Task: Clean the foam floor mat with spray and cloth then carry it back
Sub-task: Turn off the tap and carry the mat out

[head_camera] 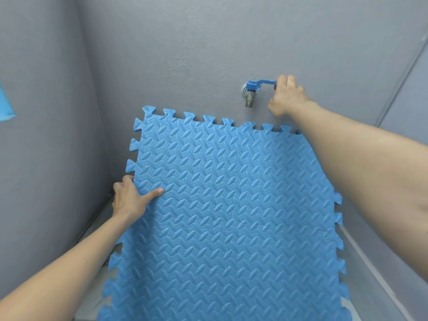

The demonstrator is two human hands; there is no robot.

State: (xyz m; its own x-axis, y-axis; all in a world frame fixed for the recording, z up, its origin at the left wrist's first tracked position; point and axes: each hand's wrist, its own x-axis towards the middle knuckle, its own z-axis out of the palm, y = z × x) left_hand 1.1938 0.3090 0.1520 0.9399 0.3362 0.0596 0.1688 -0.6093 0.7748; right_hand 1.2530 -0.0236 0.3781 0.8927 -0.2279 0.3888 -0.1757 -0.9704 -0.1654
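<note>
The floor [97,295] is a grey surface, seen only in narrow strips along the foot of the grey walls: one at the lower left, one at the lower right, where a pale band runs along the join with the wall. The blue foam mat [231,216], with its raised leaf pattern and toothed puzzle edges, covers most of it and stands tilted, its top edge against the back wall [208,54]
</note>
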